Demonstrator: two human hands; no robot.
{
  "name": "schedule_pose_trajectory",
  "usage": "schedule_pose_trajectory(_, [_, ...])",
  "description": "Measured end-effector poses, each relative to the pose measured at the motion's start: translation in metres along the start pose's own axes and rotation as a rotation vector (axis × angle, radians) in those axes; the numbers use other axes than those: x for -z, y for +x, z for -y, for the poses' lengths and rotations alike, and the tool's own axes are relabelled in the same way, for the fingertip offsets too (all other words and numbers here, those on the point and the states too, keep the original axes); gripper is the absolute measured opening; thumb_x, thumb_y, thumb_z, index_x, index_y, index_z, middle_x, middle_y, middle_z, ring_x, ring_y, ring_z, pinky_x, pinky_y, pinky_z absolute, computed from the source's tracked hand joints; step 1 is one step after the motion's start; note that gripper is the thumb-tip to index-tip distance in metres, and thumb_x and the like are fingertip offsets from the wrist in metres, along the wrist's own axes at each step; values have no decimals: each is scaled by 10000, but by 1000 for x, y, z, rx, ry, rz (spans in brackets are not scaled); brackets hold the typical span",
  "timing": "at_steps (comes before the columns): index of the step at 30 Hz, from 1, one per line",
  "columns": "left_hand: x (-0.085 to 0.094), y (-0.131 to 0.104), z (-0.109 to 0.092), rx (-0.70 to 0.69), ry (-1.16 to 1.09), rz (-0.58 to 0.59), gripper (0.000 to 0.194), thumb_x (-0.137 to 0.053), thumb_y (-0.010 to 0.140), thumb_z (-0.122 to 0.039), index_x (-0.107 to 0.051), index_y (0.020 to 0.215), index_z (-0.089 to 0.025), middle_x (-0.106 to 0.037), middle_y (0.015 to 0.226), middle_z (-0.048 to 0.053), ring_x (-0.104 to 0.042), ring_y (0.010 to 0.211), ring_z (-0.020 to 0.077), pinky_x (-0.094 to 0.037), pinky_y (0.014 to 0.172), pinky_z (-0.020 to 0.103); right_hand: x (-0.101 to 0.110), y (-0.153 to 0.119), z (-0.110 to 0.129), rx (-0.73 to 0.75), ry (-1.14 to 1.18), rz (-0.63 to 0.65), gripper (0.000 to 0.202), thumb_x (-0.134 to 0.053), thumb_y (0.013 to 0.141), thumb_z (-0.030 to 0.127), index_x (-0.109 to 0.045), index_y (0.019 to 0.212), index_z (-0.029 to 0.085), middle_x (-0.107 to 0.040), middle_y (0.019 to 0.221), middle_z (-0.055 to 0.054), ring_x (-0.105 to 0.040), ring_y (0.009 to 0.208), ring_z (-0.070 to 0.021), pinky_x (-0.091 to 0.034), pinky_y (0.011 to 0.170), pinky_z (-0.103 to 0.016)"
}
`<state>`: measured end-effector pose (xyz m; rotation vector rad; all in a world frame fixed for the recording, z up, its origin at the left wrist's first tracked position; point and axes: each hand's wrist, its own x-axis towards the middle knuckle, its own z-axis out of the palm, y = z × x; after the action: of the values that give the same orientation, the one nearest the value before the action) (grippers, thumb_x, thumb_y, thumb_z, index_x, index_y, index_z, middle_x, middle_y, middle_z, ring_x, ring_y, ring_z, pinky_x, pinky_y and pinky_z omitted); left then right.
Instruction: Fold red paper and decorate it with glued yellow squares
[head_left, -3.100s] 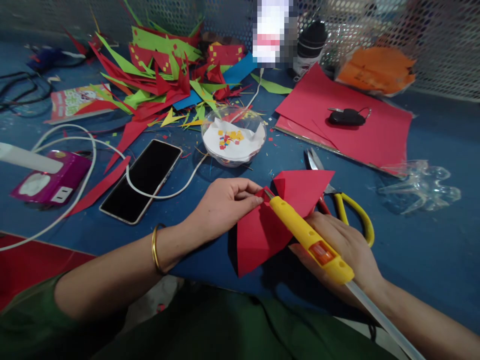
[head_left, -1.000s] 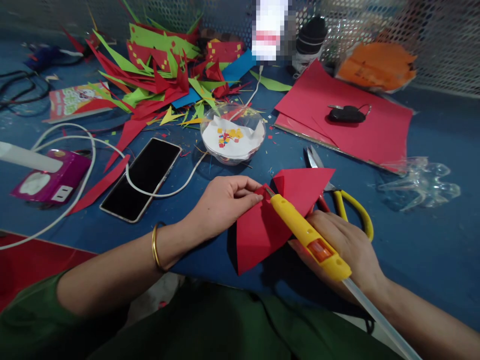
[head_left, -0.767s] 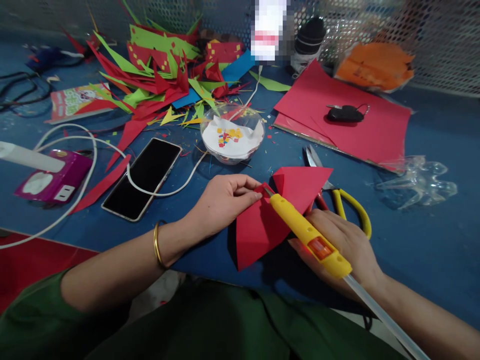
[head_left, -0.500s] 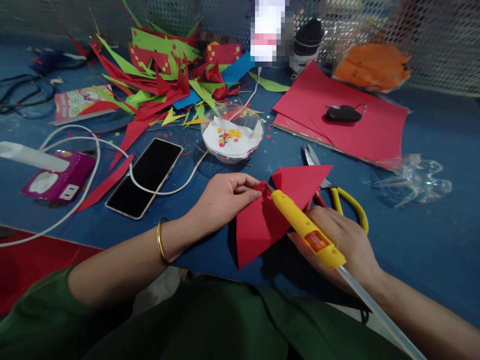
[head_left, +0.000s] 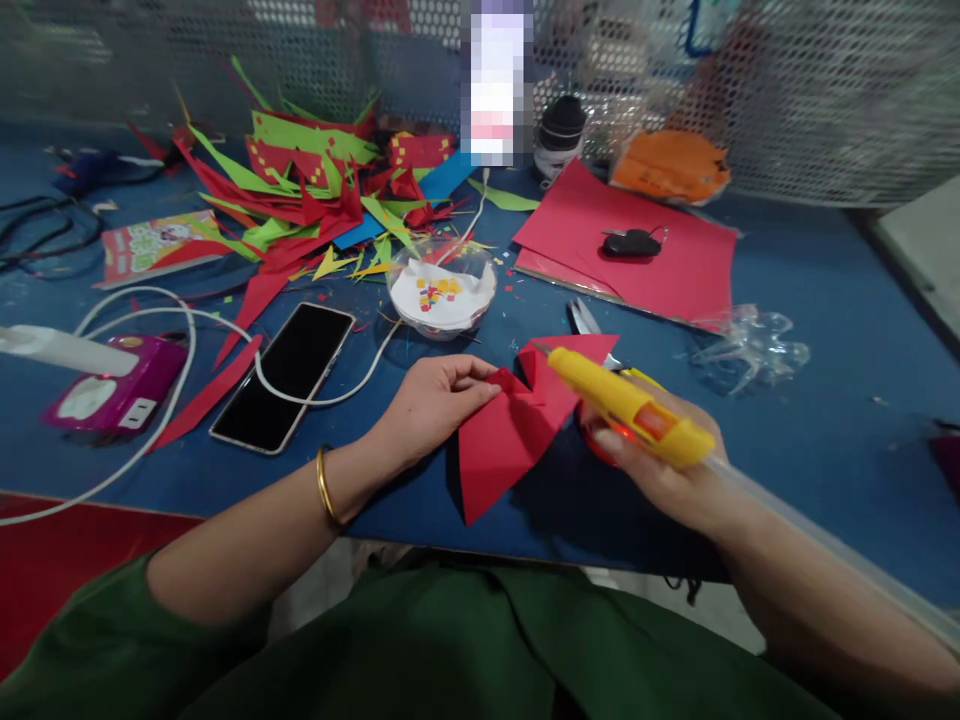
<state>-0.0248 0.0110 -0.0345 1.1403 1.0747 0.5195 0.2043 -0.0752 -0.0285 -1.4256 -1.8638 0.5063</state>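
left hand [head_left: 435, 408] pinches folded red paper [head_left: 501, 445]; right hand [head_left: 679, 492] grips yellow glue gun [head_left: 611, 392].

On table [head_left: 847, 450]: phone [head_left: 285, 378] left of bowl [head_left: 482, 306]; paper scraps [head_left: 296, 205] behind phone; key [head_left: 630, 243] on sheets [head_left: 675, 285], right of bowl; folded paper [head_left: 491, 460] before bowl.

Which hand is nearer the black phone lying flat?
Left. The left hand is just right of the phone; the right hand is farther right, beyond the folded red paper.
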Motion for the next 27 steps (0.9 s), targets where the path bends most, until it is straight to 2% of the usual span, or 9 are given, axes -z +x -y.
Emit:
schedule_pose_trajectory(2, [0,-1,-1,-23,43,-22,167,-733,806,-253,-739,934,-146,-760,833,32,-649,699,116,-482,632,211,11,5,-10,-166,-31,-128,293,-550,932,514,-590,859,234,-636,755,-21,-581,614,-165,-440,549,-312])
schedule_pose_trajectory(4, [0,-2,-3,-42,81,-39,184,-750,792,-275,-744,929,-151,-761,834,32,-640,699,118,-479,635,216,29,9,-24,-259,-227,-229,345,-512,929,557,-575,833,231,-596,707,-19,-527,569,-161,-378,507,-301])
schedule_pose_trajectory(10, [-1,-4,-8,-50,111,-42,178,-743,779,-258,-756,921,-151,-772,885,45,-653,738,131,-502,693,238,91,3,-66,-206,-959,-269,322,-628,875,462,-499,704,224,-456,653,-10,-242,495,-81,-209,496,-299])
schedule_pose_trajectory(13, [-1,-4,-7,-60,91,-28,151,-739,773,-231,-766,903,-160,-775,877,34,-650,726,127,-504,692,234,106,-1,-82,-241,-1026,-235,328,-620,880,443,-508,671,217,-431,625,0,-262,501,-79,-201,535,-317])
schedule_pose_trajectory(17, [1,-3,-5,-49,50,-12,147,-725,756,-191,-786,887,-165,-782,886,39,-648,718,126,-505,690,238,113,-5,-94,-264,-1020,-176,325,-615,887,412,-518,647,216,-441,580,-5,-434,512,-129,-216,551,-333])
schedule_pose_trajectory(20, [3,-3,-3,-34,5,23,186,-709,747,-169,-794,911,-155,-788,912,64,-663,742,132,-515,720,255,108,-6,-77,-277,-997,-198,237,-620,895,408,-603,768,209,-570,693,-77,-621,692,-258,-342,604,-377])
schedule_pose_trajectory(22, [4,-2,-2,-32,-11,38,204,-701,745,-158,-797,925,-153,-789,919,70,-668,753,129,-514,733,256,93,-2,-52,-241,-913,-293,208,-607,917,399,-655,1004,216,-678,975,-163,-660,930,-366,-438,736,-482])
schedule_pose_trajectory(24, [4,-2,-1,-38,-14,48,208,-698,744,-145,-797,926,-159,-789,921,62,-669,757,120,-510,734,245,67,7,-22,-98,-702,-275,283,-538,967,370,-641,1193,235,-687,1191,-172,-643,1087,-357,-475,857,-506])
schedule_pose_trajectory(27, [3,-2,0,-39,-43,49,221,-699,746,-126,-782,948,-161,-783,904,48,-671,747,112,-510,719,236,16,25,7,199,-389,-76,252,-641,908,317,-665,1144,232,-739,1127,-100,-682,1066,-283,-506,944,-475])
